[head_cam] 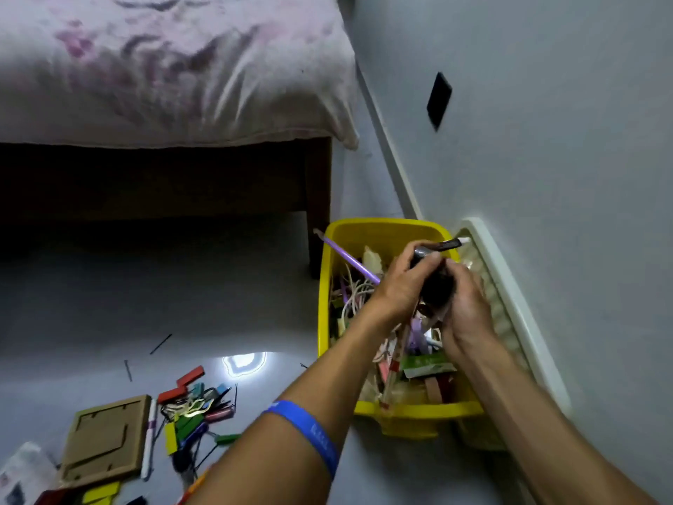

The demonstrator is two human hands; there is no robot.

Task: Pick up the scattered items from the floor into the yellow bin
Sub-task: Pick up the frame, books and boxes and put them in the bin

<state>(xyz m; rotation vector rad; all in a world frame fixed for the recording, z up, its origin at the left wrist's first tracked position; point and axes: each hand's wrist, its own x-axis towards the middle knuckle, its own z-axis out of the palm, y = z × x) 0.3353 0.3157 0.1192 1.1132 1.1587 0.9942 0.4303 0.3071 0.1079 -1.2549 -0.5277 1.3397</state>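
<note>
Our left hand [402, 286] and right hand [464, 304] curl fingers round dark rounded object [435, 282] above crammed yellow plastic bin [382, 231]. Risk: drops onto heap, rolls over rim.

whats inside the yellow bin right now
The yellow bin holds a jumble: pale cords, a purple stick poking over its rim, a green-and-white packet. Both hands and their dark object cover the middle; the bottom is hidden.
</note>
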